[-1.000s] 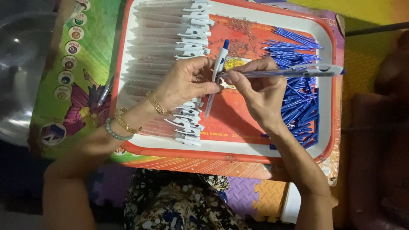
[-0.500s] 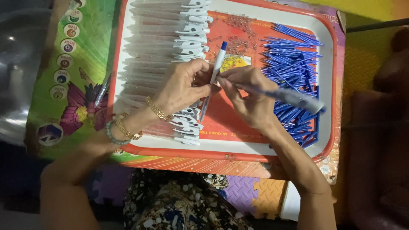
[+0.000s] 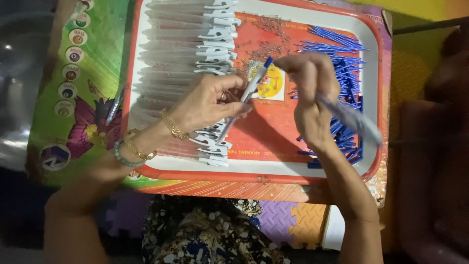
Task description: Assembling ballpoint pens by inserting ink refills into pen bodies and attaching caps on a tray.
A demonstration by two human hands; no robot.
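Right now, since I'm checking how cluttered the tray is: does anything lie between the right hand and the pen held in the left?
Nothing visible does. The right hand hangs beside the pen held by the left hand, with only bare tray floor between.

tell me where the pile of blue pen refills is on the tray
In the head view the pile of blue pen refills lies along the right side of the red-rimmed tray, partly hidden behind the right hand and opposite the row of white pen barrels on the left.
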